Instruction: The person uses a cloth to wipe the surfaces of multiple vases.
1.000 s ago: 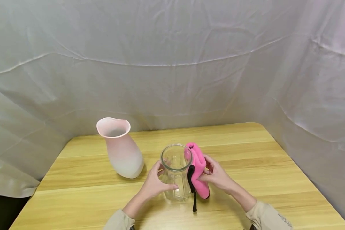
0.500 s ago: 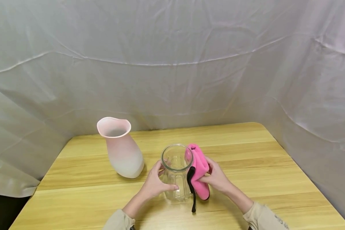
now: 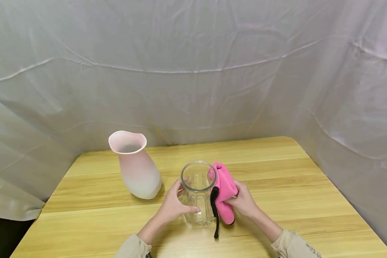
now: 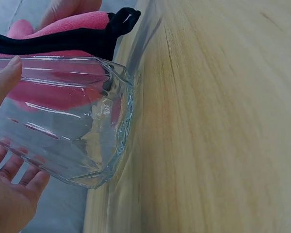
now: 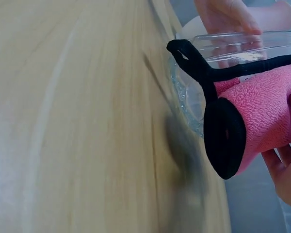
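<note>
A clear glass vase [image 3: 198, 206] with a round rim stands on the wooden table, its lower walls faceted. My left hand [image 3: 173, 206] grips its left side, thumb across the front and fingers round the back; the left wrist view shows the thumb [image 4: 7, 80] on the glass. Against the vase's right side is a folded pink terry cloth [image 3: 225, 190] with black edging and a black hanging loop [image 5: 189, 56]. My right hand [image 3: 245, 200] holds this cloth from the right, its fingers partly hidden in the folds.
A tall pink-to-white vase [image 3: 138, 172] with a wavy rim stands upright to the left of the glass one. Behind the wooden table [image 3: 277, 161] hangs a grey-white curtain [image 3: 193, 100], which also runs along both sides.
My right hand has shifted slightly towards me, and the cloth's top has dropped a little and its folds have changed. The left hand and both vases stay in place.
</note>
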Demonstrator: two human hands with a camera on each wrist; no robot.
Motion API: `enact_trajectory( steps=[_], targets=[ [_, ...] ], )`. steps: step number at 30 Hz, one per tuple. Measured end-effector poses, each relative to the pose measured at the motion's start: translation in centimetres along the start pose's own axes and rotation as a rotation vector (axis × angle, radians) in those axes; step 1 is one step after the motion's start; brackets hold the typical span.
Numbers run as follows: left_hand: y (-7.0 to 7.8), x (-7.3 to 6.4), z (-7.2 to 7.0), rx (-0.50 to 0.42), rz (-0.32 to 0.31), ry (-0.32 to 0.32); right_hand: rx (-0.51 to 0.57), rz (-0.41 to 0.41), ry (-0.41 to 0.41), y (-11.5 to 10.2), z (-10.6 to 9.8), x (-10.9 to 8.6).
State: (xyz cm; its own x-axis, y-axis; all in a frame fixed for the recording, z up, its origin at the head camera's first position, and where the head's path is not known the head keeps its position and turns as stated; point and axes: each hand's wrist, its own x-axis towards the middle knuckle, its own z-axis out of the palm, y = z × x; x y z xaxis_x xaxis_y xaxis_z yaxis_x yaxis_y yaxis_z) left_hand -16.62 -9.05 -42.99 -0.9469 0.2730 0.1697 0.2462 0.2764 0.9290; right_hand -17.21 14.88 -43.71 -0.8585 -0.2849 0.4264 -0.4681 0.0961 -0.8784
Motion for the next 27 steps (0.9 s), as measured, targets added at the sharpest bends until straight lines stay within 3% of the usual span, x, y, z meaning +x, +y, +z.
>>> enact_trajectory(
  steps=[6,11,15,18,23,27],
  targets=[
    [2.1,-0.5,-0.2,-0.032,0.004,0.002,-0.065,0.018,0.040,0.6,0.1,-0.5],
    [0.2,-0.1,0.0,-0.009,0.009,0.009,-0.087,0.029,0.059,0.9,0.1,-0.8],
    [-1.2,0.2,0.1,-0.008,0.026,0.006,-0.075,0.104,0.074,1.0,0.2,-1.2],
    [-1.3,0.2,0.1,-0.012,0.031,0.000,-0.089,0.144,0.072,0.9,0.1,-1.4],
    [-1.2,0.2,0.0,0.004,0.017,-0.007,-0.217,0.075,0.019,-0.5,-0.1,-1.3],
    [-1.1,0.1,-0.1,0.018,0.020,-0.010,-0.277,0.078,-0.029,-1.5,-0.2,-1.0]
  ],
)
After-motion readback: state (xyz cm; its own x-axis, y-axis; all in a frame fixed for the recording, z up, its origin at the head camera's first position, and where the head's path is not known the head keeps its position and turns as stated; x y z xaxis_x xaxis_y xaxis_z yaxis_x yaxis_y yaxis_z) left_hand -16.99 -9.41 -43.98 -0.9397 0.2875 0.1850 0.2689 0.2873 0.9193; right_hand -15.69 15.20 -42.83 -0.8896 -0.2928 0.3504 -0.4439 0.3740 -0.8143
